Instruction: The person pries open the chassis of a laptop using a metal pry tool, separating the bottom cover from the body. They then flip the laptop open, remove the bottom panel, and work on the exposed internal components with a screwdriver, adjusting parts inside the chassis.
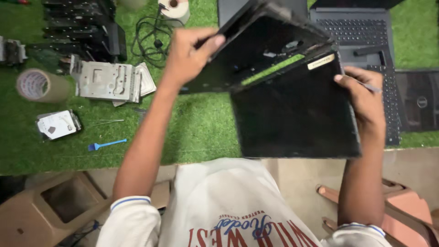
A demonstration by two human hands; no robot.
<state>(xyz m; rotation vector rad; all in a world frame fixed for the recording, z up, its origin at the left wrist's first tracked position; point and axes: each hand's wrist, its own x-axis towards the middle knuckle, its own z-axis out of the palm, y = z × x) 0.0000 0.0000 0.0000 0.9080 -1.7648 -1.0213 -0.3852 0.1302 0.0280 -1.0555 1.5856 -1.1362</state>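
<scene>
So the work surface is a sheet of green fake grass [201,128] laid over a table, with plastic chairs [402,206] showing on the near side below the edge. Lots of clutter on it: a roll of brown tape [39,85] at the far left, a bare hard drive [57,124] near it, a small blue plastic pry tool [106,145], a metal bracket plate [107,81], a tangle of black cable [153,39], and an open laptop keyboard [361,34] at the far right. The black laptop [292,91] is held up over the middle of the mat, half split apart, base tilted away from the dark panel, green showing through the gap. Left hand [187,57] pinches the upper edge; right hand [363,96] is clamped on the right edge, with a thin tool alongside its fingers.
</scene>
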